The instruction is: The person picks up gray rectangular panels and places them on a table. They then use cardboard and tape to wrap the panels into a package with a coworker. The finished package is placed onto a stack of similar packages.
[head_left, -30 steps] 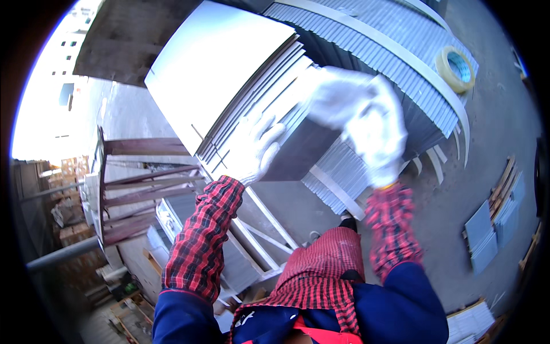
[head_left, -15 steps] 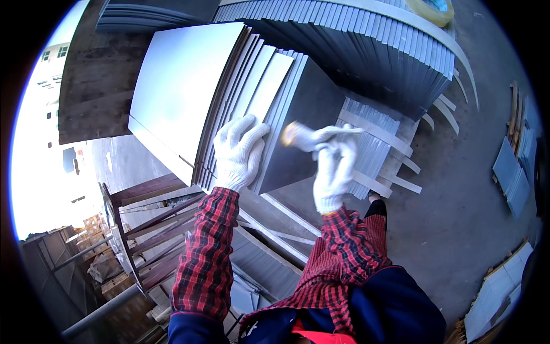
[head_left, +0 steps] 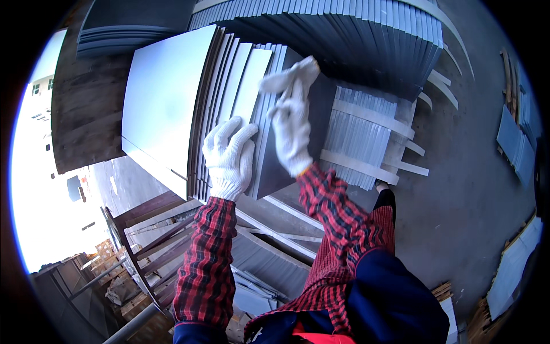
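Note:
My left hand, in a white knit glove, grips the upper edges of several thin flat slabs standing in a leaning row. Its fingers bend over the edges. In my right hand, also gloved, is a loose white knit glove with a yellowish cuff. That glove is raised in front of the dark face of the rightmost slab; whether it touches the slab I cannot tell. A broad pale slab face catches bright light on the left side of the row.
A long row of upright slabs stands behind. To the right lies a strapped slab bundle with loose strap ends. A metal rack is at lower left. More slabs stand at far right. My foot shows beside the bundle.
My right hand has swung up and left with the loose glove, which has turned over. My left hand stays on the slab edges. The view has shifted slightly.

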Demonstrator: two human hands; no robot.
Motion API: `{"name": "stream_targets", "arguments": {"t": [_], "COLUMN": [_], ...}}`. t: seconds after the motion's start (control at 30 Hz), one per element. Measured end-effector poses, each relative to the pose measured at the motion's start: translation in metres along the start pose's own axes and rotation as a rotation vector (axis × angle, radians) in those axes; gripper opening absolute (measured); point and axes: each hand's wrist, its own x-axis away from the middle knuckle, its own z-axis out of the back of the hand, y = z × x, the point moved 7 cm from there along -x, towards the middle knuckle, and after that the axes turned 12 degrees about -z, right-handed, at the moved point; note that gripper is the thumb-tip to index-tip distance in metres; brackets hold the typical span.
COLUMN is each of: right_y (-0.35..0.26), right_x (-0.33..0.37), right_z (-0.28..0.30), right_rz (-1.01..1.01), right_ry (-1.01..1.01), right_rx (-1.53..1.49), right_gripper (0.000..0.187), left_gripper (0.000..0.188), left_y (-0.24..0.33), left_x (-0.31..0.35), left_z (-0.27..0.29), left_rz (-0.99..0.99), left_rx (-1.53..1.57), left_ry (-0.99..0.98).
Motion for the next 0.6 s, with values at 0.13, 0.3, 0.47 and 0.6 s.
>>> {"name": "stream_targets", "arguments": {"t": [0.13,0.3,0.47,0.6], "right_y": [0.090,0.181,0.076,0.022], "right_x": [-0.073,0.041,0.152,0.093], "right_z": [0.040,0.053,0.026,0.019], "right_rz": [-0.329,-0.425,-0.534,-0.234], "right_ry": [0.193,0.157,-0.098,-0.172], "right_rx": [-0.191,0.158,-0.436,-0.448], "right_gripper": [0.048,0.044,0.065,0.072], "left_gripper": [0.031,0.030,0.031,0.030], "left_y": [0.003,0.001,-0.003,-0.004], "left_x": [-0.007,-0.008,-0.001,0.000], "left_z": [-0.004,-0.006,-0.003,-0.005], "left_rz": [-0.011,0.006,0.023,0.026], "left_rx": [0.012,0.027,0.006,0.012], "left_ry": [-0.001,-0.012,-0.019,-0.011]}}
